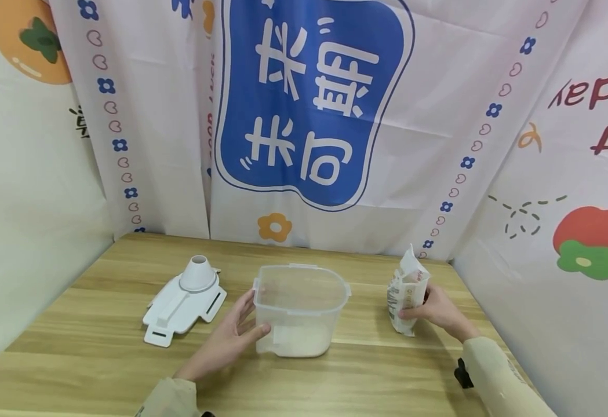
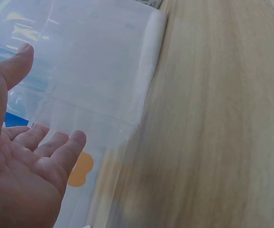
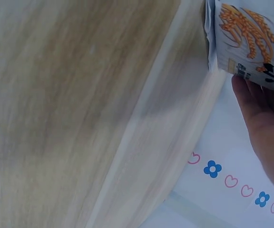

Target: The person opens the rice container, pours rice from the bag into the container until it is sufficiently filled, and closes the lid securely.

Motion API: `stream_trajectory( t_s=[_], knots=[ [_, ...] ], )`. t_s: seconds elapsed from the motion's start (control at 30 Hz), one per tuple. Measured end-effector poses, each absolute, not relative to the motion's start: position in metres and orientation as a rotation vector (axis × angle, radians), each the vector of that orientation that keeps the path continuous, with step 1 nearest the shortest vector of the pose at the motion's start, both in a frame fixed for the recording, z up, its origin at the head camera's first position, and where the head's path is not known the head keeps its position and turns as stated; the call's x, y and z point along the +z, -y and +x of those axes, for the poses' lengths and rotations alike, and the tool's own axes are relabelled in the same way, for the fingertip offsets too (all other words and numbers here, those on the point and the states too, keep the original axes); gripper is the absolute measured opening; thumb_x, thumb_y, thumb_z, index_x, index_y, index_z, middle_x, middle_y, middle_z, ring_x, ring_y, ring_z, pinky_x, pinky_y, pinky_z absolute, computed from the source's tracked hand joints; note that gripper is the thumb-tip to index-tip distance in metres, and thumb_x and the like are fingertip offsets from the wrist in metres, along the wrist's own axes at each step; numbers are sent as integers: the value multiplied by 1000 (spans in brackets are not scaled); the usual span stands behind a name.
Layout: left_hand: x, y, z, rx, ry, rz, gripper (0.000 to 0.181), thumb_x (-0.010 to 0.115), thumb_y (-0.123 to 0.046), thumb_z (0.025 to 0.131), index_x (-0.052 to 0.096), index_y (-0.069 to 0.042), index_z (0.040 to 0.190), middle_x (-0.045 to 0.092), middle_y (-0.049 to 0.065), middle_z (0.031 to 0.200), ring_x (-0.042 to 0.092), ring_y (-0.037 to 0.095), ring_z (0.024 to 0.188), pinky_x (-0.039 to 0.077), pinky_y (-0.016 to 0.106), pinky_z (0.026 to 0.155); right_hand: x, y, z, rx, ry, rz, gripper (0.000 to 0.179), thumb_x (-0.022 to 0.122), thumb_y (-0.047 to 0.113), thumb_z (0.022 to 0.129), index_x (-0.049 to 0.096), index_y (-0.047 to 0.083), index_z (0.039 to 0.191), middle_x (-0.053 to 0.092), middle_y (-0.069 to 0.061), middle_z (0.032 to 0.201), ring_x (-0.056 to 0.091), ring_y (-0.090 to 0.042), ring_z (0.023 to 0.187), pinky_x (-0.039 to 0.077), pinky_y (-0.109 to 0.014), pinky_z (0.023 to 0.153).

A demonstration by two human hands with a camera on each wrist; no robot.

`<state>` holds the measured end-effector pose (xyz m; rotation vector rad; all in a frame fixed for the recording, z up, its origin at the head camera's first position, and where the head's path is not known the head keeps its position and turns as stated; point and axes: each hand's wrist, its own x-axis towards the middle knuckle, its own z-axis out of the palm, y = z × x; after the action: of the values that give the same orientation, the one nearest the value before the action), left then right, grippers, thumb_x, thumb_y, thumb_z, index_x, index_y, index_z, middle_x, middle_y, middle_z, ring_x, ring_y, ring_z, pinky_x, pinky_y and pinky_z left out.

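Note:
A clear plastic storage box [image 1: 301,313], without a lid, stands mid-table with a white layer of contents at its bottom. My left hand [image 1: 230,339] is at its left side, thumb toward the front and fingers spread along the wall. In the left wrist view the fingers [image 2: 70,149] look loosely extended beside the box; whether they touch it, I cannot tell. At the right, my right hand [image 1: 436,313] grips a white paper-like bag [image 1: 408,292] with its top edge raised. The right wrist view shows orange grain ears printed on that bag [image 3: 249,38].
Left of the box lies a white lid [image 1: 175,307] with side clips and a cone-shaped spout [image 1: 198,275]. The wooden table [image 1: 356,376] is bounded at the back and sides by printed white cloth [image 1: 455,87].

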<state>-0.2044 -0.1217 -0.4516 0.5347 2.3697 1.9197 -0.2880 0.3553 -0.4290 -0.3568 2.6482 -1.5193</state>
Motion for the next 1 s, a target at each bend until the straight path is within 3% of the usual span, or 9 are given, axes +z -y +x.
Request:
stream_trajectory(
  t_s=[0.57, 1.0],
  knots=[
    [-450, 122, -205, 1917, -2382, 552, 87, 70, -25, 93, 13, -8, 157, 14, 15, 161, 22, 34, 143, 33, 48, 110, -417, -339, -286, -1412, -2770, -315, 50, 93, 17, 64, 69, 0, 105, 71, -9, 100, 66, -25, 92, 56, -36, 79],
    [-450, 122, -205, 1895, -2397, 538, 89, 70, -28, 93, 12, -7, 157, 12, 16, 161, 22, 35, 143, 34, 46, 110, -419, -339, -284, -1454, -2809, -301, 50, 94, 16, 63, 71, 0, 105, 72, -9, 99, 67, -23, 91, 57, -36, 79]
  ],
)
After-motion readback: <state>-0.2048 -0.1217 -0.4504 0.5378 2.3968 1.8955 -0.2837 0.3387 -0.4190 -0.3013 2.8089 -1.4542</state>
